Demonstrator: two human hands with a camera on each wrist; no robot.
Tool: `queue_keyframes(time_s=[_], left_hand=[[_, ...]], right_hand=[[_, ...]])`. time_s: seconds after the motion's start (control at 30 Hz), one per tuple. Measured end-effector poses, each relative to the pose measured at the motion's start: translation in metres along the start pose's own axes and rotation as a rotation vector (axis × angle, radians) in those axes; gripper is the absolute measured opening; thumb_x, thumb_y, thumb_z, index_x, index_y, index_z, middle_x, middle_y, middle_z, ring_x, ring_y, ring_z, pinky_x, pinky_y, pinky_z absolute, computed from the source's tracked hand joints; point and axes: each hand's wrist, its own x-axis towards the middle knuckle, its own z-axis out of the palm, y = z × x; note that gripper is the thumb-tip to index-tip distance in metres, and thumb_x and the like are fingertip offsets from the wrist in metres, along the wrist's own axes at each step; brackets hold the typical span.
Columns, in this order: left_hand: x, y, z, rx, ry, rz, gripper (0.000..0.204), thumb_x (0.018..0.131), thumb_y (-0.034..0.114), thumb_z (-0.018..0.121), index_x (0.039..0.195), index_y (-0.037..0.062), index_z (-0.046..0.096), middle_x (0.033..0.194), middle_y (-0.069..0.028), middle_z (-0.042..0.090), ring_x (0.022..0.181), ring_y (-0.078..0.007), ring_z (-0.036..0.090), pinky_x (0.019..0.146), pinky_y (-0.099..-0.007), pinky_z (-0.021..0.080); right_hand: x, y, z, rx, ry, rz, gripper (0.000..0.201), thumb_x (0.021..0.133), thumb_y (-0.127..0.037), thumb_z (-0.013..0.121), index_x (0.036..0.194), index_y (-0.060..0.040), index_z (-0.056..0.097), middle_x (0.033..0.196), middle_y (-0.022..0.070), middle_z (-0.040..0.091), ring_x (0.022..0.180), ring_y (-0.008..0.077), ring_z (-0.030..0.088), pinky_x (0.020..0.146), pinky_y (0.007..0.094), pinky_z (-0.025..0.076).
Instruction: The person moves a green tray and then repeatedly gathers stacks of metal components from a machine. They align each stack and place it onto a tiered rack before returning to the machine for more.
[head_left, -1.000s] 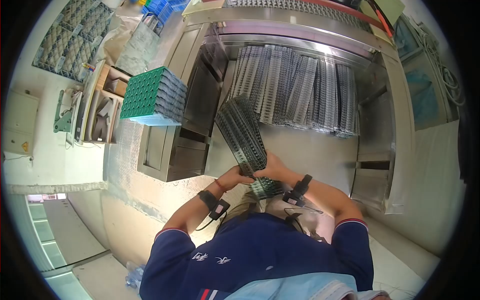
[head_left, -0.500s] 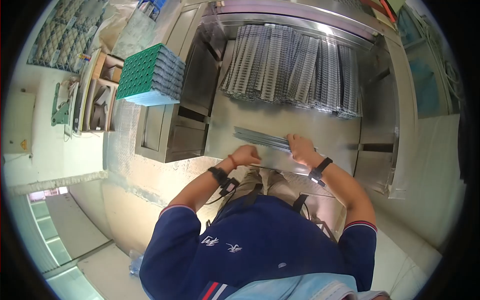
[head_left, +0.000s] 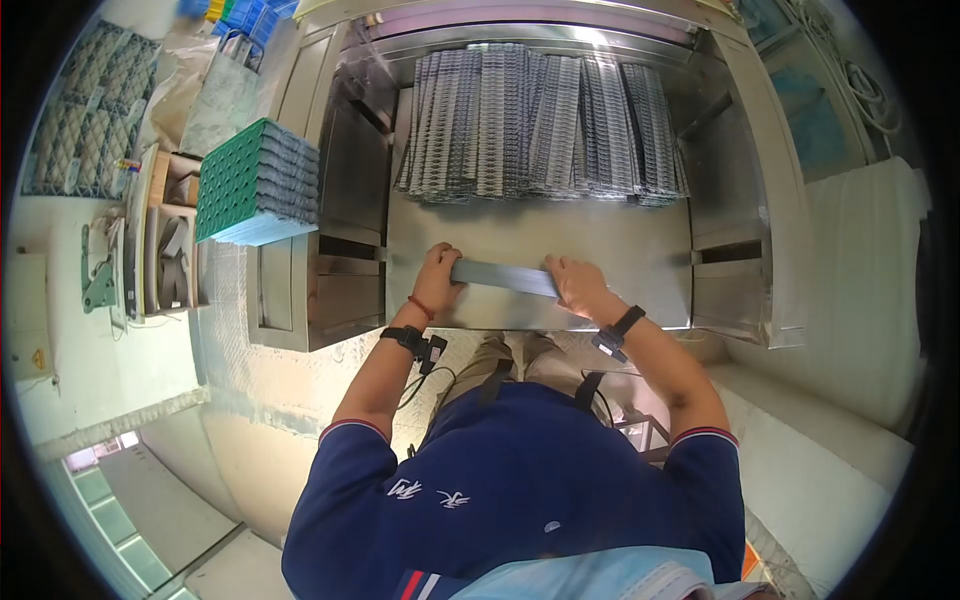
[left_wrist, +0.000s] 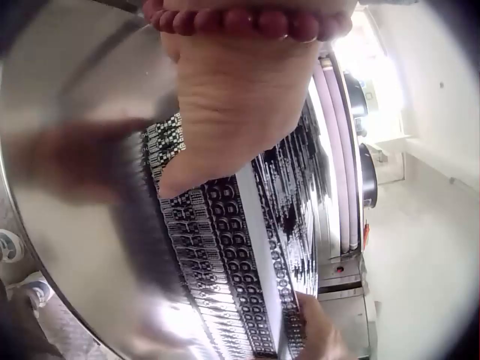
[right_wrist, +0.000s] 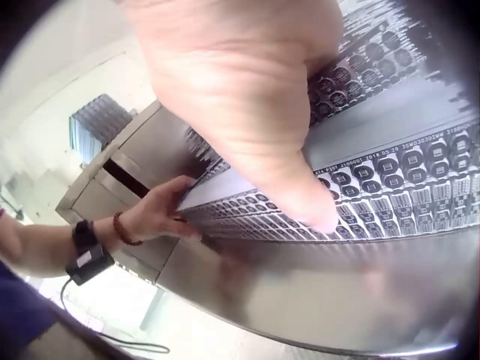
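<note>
Both hands hold a narrow stack of circuit board strips (head_left: 505, 278) on edge over the steel table, long side across the body. My left hand (head_left: 434, 280) grips its left end, the thumb lying along the patterned near face in the left wrist view. My right hand (head_left: 583, 288) grips the right end, its thumb pressed on the rows of round and square printed patterns (right_wrist: 397, 180). Fingers on the far side are mostly hidden. Beyond the hands, a wide row of similar strips (head_left: 490, 125) lies side by side at the back of the table.
Steel cabinet walls flank the steel tabletop (head_left: 620, 245) on the left and right. Green and grey stacked trays (head_left: 255, 185) stand on the left cabinet. A wooden shelf (head_left: 172, 240) is further left. The table's front edge runs just before the body.
Earlier, both hands held the strips fanned and tilted near the body. Then they were turned on edge in the right hand, the left apart. Now the left hand holds the other end.
</note>
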Motion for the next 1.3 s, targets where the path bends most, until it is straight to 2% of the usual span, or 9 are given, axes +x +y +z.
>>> queue_keyframes(time_s=[0.23, 0.4, 0.5, 0.73, 0.87, 0.97, 1.17, 1.23, 1.3], left_hand=[[0.003, 0.000, 0.005, -0.048, 0.083, 0.002, 0.050, 0.058, 0.004, 0.075, 0.101, 0.0081, 0.050, 0.123, -0.0197, 0.038, 0.110, -0.0394, 0.044, 0.091, -0.0405, 0.042], [0.012, 0.002, 0.009, -0.049, 0.027, 0.046, 0.055, 0.057, 0.005, 0.075, 0.106, 0.0093, 0.051, 0.126, -0.0198, 0.037, 0.114, -0.0392, 0.041, 0.095, -0.0409, 0.039], [0.012, 0.004, 0.006, 0.008, -0.020, 0.088, 0.062, 0.055, 0.005, 0.075, 0.112, 0.0104, 0.051, 0.129, -0.0196, 0.035, 0.116, -0.0386, 0.038, 0.096, -0.0419, 0.038], [0.012, 0.005, 0.008, 0.104, 0.007, 0.104, 0.070, 0.052, 0.008, 0.079, 0.115, 0.0091, 0.051, 0.134, -0.0209, 0.031, 0.117, -0.0384, 0.038, 0.096, -0.0414, 0.037], [0.011, 0.010, 0.009, 0.050, -0.009, 0.074, 0.067, 0.054, 0.006, 0.075, 0.116, 0.0093, 0.050, 0.132, -0.0192, 0.033, 0.117, -0.0393, 0.036, 0.097, -0.0429, 0.036], [0.013, 0.003, 0.010, 0.085, 0.003, 0.098, 0.063, 0.054, 0.007, 0.078, 0.111, 0.0084, 0.052, 0.117, -0.0171, 0.043, 0.107, -0.0364, 0.043, 0.091, -0.0420, 0.039], [0.014, 0.001, 0.008, 0.135, -0.031, 0.143, 0.052, 0.056, 0.008, 0.076, 0.104, 0.0071, 0.055, 0.100, -0.0136, 0.049, 0.097, -0.0340, 0.046, 0.087, -0.0412, 0.040], [0.016, 0.005, 0.005, 0.119, -0.079, 0.096, 0.051, 0.055, 0.006, 0.074, 0.102, 0.0089, 0.054, 0.102, -0.0128, 0.049, 0.099, -0.0345, 0.043, 0.087, -0.0420, 0.039], [0.017, 0.006, 0.005, 0.128, -0.073, 0.111, 0.050, 0.055, 0.006, 0.074, 0.101, 0.0090, 0.054, 0.102, -0.0128, 0.049, 0.098, -0.0346, 0.044, 0.086, -0.0424, 0.039]], right_hand=[[-0.053, 0.055, 0.024, 0.152, 0.378, 0.240, 0.094, 0.052, -0.032, 0.082, 0.129, -0.0062, 0.035, 0.113, 0.0179, 0.052, 0.110, 0.0309, 0.049, 0.092, 0.0410, 0.040], [-0.033, 0.051, 0.099, 1.314, 0.722, 0.322, 0.066, 0.078, -0.037, 0.068, 0.127, -0.0020, 0.042, 0.119, 0.0167, 0.052, 0.113, 0.0253, 0.047, 0.096, 0.0358, 0.037], [-0.028, 0.041, 0.093, 1.396, 0.802, 0.426, 0.049, 0.087, -0.037, 0.056, 0.119, -0.0001, 0.050, 0.110, 0.0149, 0.058, 0.107, 0.0219, 0.051, 0.093, 0.0319, 0.038], [-0.030, 0.045, 0.095, 1.248, 0.973, 0.504, 0.032, 0.088, -0.026, 0.054, 0.109, -0.0019, 0.058, 0.102, 0.0113, 0.062, 0.093, 0.0181, 0.056, 0.084, 0.0306, 0.043], [-0.028, 0.045, 0.105, 1.222, 0.862, 0.431, 0.032, 0.089, -0.028, 0.053, 0.107, -0.0025, 0.058, 0.098, 0.0128, 0.062, 0.090, 0.0204, 0.057, 0.083, 0.0308, 0.044], [-0.020, 0.038, 0.107, 1.138, 0.980, 0.466, 0.033, 0.090, -0.032, 0.050, 0.104, -0.0027, 0.059, 0.095, 0.0155, 0.062, 0.090, 0.0249, 0.058, 0.083, 0.0322, 0.044], [-0.027, 0.040, 0.091, 0.985, 0.746, 0.602, 0.035, 0.088, -0.033, 0.053, 0.107, -0.0044, 0.057, 0.104, 0.0151, 0.059, 0.100, 0.0310, 0.054, 0.087, 0.0388, 0.042], [-0.030, 0.027, 0.061, 0.345, 0.878, 0.461, 0.042, 0.080, -0.032, 0.062, 0.113, -0.0066, 0.053, 0.117, 0.0123, 0.053, 0.111, 0.0303, 0.048, 0.094, 0.0421, 0.037], [-0.029, 0.009, 0.023, 0.291, 0.822, 0.222, 0.047, 0.076, -0.030, 0.065, 0.115, -0.0076, 0.051, 0.121, 0.0114, 0.051, 0.114, 0.0297, 0.045, 0.095, 0.0432, 0.035]])
